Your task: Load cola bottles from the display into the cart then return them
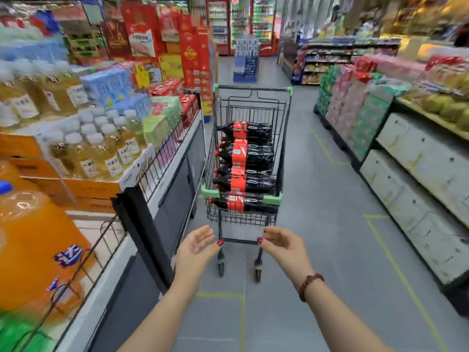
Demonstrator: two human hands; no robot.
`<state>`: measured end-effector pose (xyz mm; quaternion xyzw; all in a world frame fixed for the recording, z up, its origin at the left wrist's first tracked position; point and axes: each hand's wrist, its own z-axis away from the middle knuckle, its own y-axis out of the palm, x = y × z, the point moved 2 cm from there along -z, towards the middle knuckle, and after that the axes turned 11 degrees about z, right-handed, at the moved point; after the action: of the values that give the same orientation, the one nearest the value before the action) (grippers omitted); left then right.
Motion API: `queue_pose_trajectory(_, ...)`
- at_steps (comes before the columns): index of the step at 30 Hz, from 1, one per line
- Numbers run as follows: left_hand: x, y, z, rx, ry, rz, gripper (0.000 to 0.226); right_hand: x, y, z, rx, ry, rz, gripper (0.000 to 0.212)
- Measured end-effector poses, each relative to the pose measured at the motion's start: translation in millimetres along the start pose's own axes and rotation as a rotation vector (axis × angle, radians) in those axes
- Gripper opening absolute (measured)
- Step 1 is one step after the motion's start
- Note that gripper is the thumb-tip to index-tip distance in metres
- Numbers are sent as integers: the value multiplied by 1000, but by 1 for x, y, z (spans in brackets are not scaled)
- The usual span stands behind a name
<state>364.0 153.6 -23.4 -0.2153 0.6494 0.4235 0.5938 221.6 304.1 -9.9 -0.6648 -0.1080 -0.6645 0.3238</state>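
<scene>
Head view

1. Container: a wire cart [283, 148] with green corner guards stands in the middle of the aisle, just beside the left display shelf [175, 158].
2. Contents: the cola bottles [247, 154] lie on their sides in the cart basket, stacked one on another, caps pointing left, red labels facing up. The stack fills the basket from the near wall to about the middle.
3. Hands: the left hand [196, 243] and the right hand [283, 243] are held apart, one at each end of the cart's low near bar [239, 241]. Fingers are relaxed and spread; neither hand holds anything. Whether the thumb tips touch the bar cannot be told. A bead bracelet [309, 285] sits on the right wrist.
4. Left side: behind the shelf's wire fence stand yellow drink bottles [101, 153] with white caps in open cartons, and large orange drink bottles [33, 250] nearest the camera.
5. Right side: stacked drink packs [355, 118] and a produce stand [418, 161] carrying green-yellow fruit [441, 105], well apart from the cart.
6. Ahead: a blue display stand [246, 59] stands in the aisle beyond the cart, with glass-door coolers [241, 24] behind it
</scene>
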Motion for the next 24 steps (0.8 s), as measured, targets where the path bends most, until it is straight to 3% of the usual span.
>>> queue_pose_trajectory(11, 14, 47, -172, 38, -90, -42, 45, 0, -13, -163, -69, 71, -3, 25)
queue_pose_trajectory(24, 30, 125, -342, -46, -79, -111, 50, 3, -40, -386, 56, 47, 42, 28)
